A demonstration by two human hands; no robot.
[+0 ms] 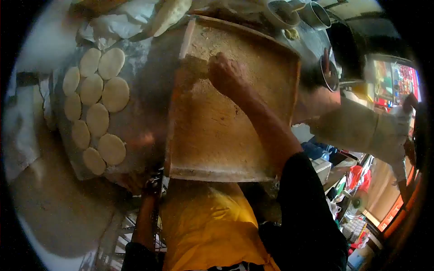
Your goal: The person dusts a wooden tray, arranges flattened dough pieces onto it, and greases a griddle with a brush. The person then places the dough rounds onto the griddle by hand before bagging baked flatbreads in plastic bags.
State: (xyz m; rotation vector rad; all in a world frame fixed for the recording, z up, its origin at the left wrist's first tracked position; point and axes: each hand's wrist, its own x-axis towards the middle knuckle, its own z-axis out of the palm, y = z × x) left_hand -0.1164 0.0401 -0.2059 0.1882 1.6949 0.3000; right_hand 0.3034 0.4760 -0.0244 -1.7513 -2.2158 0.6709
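Note:
My right hand (226,71) is closed over the upper part of a shallow wooden tray (217,144), its fingers curled round something I cannot make out. Crumbs or flour lie on the wood about it. My left hand (149,178) is low at the tray's near left corner, dark and blurred, so its fingers cannot be made out. Several flat round dough pieces (115,94) lie in rows on the grey work surface (144,90) left of the tray.
A long pale piece of dough (171,17) and white cloth or plastic (117,28) are at the top left. Metal pots (315,16) stand at the top right, with a bowl (330,74) below them. Another person (379,131) is at the right.

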